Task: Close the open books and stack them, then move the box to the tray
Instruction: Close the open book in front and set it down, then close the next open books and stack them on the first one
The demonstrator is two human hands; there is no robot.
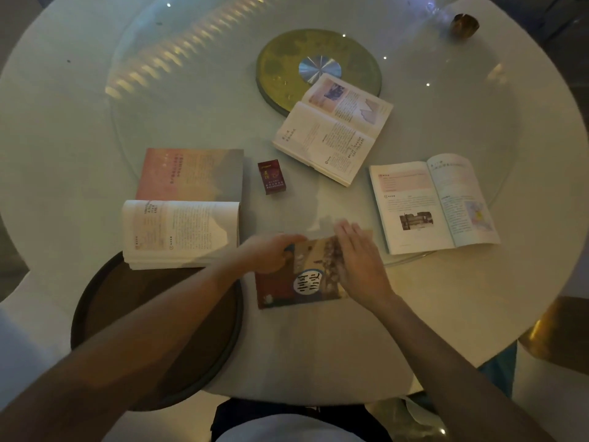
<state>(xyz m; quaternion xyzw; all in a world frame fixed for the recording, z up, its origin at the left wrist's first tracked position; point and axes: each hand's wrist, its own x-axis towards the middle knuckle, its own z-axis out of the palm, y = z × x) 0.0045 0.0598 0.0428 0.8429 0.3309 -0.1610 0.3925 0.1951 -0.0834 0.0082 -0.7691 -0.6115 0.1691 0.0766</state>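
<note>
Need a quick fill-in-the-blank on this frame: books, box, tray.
1. Both hands rest on the ___ book nearest the person.
2. Besides it, ___ books lie open on the table.
3. The red box stands on the ___, not in the tray.
4. The left open book overhangs the ___.

Answers: closed; three; table; tray

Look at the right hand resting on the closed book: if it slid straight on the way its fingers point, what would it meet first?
The right hand points away and slightly left. Past the closed book, bare table follows, then probably the red box or the open book beyond; depth is unclear.
</note>
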